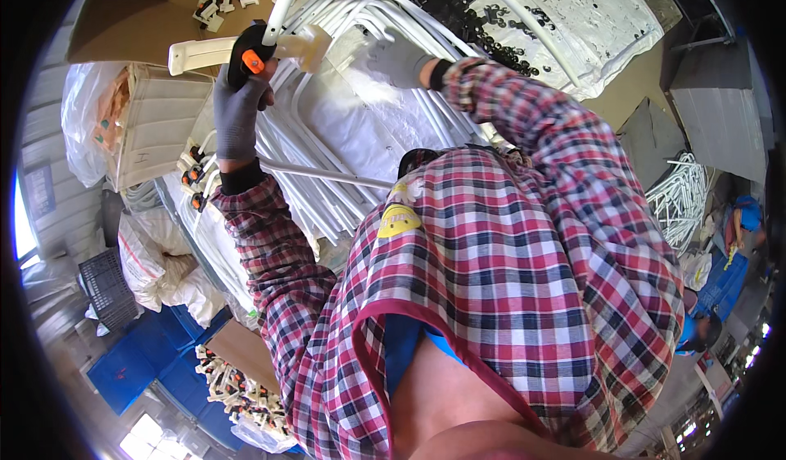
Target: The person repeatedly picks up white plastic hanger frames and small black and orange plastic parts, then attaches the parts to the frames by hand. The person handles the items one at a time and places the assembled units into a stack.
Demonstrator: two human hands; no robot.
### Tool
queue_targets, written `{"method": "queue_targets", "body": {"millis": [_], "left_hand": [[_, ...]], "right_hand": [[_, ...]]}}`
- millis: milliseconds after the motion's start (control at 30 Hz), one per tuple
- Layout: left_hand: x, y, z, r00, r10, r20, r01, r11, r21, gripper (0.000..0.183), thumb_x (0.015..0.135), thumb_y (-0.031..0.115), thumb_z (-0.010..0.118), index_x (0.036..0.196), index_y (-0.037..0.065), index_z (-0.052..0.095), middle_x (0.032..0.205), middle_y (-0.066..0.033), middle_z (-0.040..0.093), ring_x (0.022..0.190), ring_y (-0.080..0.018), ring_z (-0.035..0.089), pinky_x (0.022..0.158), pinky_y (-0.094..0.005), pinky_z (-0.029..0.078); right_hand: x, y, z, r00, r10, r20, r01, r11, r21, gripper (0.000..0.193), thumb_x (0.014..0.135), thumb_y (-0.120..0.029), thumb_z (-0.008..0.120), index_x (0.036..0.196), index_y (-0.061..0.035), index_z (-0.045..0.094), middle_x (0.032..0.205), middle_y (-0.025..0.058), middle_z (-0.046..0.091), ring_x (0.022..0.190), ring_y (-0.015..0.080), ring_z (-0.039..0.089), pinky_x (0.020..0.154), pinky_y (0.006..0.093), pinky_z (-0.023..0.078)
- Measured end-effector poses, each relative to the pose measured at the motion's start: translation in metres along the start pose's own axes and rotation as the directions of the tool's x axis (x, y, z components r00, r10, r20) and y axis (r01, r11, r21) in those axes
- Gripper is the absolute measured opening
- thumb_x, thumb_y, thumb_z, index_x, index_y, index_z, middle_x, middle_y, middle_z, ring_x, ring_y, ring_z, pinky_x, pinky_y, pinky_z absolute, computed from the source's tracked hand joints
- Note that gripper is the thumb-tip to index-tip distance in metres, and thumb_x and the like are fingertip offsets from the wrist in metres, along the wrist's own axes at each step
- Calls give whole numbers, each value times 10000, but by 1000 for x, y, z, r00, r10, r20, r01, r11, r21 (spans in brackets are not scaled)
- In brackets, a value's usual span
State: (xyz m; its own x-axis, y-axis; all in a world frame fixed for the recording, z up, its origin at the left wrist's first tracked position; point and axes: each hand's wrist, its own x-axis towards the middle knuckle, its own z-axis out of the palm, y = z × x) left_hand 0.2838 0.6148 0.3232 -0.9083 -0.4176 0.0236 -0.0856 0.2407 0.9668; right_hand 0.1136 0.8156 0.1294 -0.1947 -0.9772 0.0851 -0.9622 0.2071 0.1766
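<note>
My left hand [237, 115], in a grey glove, is closed around a black plastic fitting [241, 57] with an orange button. From this fitting a cream plastic arm [201, 55] sticks out to the left, and a white bent tube [284, 6] rises from it. Just right of the fitting is a blurred cream plastic piece [307, 47]. My right hand [395, 59], gloved in grey and smeared by motion, is above the stacked white tubes [360, 6], apart from the fitting; its fingers do not show clearly.
Many small black parts [499, 47] lie on a white sheet [610, 30] at the far right. A cardboard box [127, 18] holds cream parts at the far left. More cream-and-black fittings [233, 382] are at lower left. White tubes [681, 198] and people stand to the right.
</note>
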Motion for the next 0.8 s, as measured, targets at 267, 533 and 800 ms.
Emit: {"method": "queue_targets", "body": {"millis": [267,533,800], "left_hand": [[-9,-9,-5,985,13,-173,-2,998,65,528,914,107,652,1422,89,507,1030,35,626,629,-32,440,544,-189,378],[-28,-29,-27,965,-6,-261,32,995,98,403,952,128,594,1348,85,538,980,29,607,584,-34,381,534,-194,347],[-17,7,7,995,69,-66,-58,985,163,400,952,174,577,1334,76,516,1025,23,566,596,-40,380,546,-187,342]], "right_hand": [[15,-25,80,978,197,69,-205,836,510,292,816,-236,639,1095,-151,647,924,80,695,889,277,667,795,410,489],[-189,45,26,291,811,507,109,-555,825,140,917,-143,646,975,-19,674,870,55,669,742,128,655,671,245,538],[-303,30,7,372,889,268,687,-458,565,308,1001,-152,540,1244,19,459,1256,191,577,1179,283,604,1022,402,519]]}}
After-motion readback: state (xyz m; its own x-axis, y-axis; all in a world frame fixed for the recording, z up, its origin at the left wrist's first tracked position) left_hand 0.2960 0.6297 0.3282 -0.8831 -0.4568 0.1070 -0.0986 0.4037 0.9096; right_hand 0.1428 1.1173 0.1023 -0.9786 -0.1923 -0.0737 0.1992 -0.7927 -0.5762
